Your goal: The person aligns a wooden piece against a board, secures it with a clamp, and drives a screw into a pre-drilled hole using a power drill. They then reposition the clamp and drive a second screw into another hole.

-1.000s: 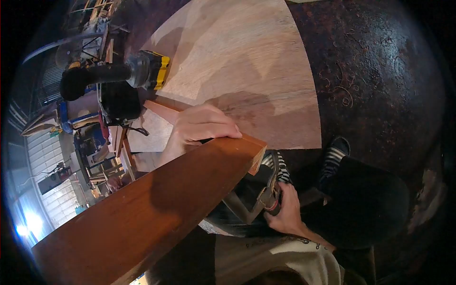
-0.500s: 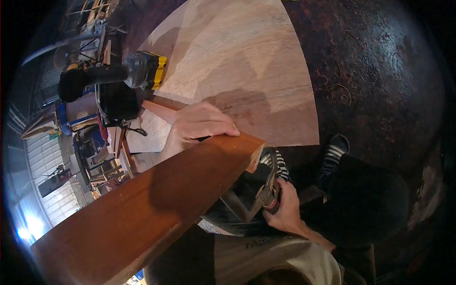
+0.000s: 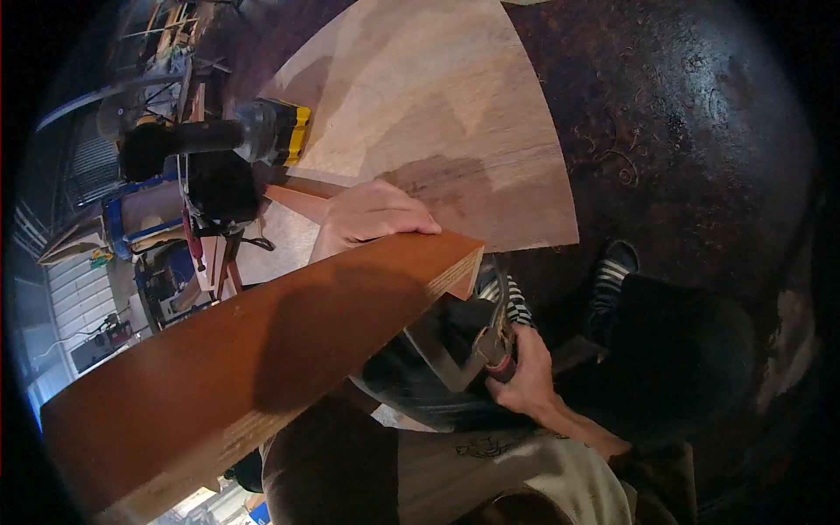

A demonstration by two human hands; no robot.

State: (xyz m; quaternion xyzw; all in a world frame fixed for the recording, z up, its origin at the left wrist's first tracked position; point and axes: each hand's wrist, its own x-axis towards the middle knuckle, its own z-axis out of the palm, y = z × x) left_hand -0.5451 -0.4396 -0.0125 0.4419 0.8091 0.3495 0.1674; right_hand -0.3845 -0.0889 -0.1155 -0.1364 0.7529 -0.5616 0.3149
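A long reddish-brown plank [image 3: 219, 350] runs diagonally from the lower left to the middle, with its pale layered edge facing down. My left hand [image 3: 372, 214] is closed over the plank's upper edge near its far end; part of the palm and the wrist are hidden behind the wood. Below that end, my right hand [image 3: 525, 376] wraps round the dark reddish handle of a metal clamp-like tool [image 3: 492, 346]. The tool's upper part reaches close to the plank's end; whether they touch is unclear. Behind lies a large curved plywood panel [image 3: 437, 105].
A black and yellow power tool [image 3: 271, 131] stands at the panel's left edge. Farther left are a red-handled tool [image 3: 191, 241], a blue-edged object [image 3: 140, 214] and wood pieces. Striped shoes [image 3: 612, 276] show on the dark floor [image 3: 682, 114], where curly shavings lie.
The plank's far end and my left hand sit slightly higher in view. My right hand keeps its grip, a little higher too. The panel has shifted slightly up and left as the view moved.
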